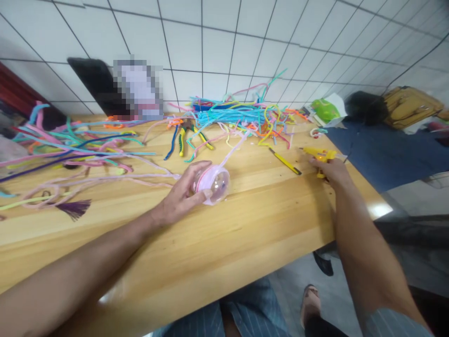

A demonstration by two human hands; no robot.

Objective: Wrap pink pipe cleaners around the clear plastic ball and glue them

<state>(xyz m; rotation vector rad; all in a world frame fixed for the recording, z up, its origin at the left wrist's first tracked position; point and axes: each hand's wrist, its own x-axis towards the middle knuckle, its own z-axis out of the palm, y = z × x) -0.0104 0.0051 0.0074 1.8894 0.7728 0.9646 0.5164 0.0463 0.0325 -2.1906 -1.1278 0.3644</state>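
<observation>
Holding a clear plastic cup [222, 183] in the left hand [182, 194], tilted over the middle of the wooden table [245, 243], with the thumb on the near side and fingers curled over the far side. Impossible to tell resting on the wood from hovering just above it. Ringed with fuzzy pink wrapping [206, 179]. Probably very light, thin-walled and springy, apt to dent under a hard squeeze; slippery on the bare plastic, softer and grippier over the wrapping. Best taken around that band, thumb and fingers opposed, with gentle, even pressure, clear of the smooth end and of the loose pink stem [233, 152] slanting up beside it. Gripping, in the right hand [332, 172], a yellow glue gun [320, 153], well apart from the cup, to the right of a yellow cutter [285, 161]. Likely rigid, possibly hot at the nozzle; safest by the handle.
</observation>
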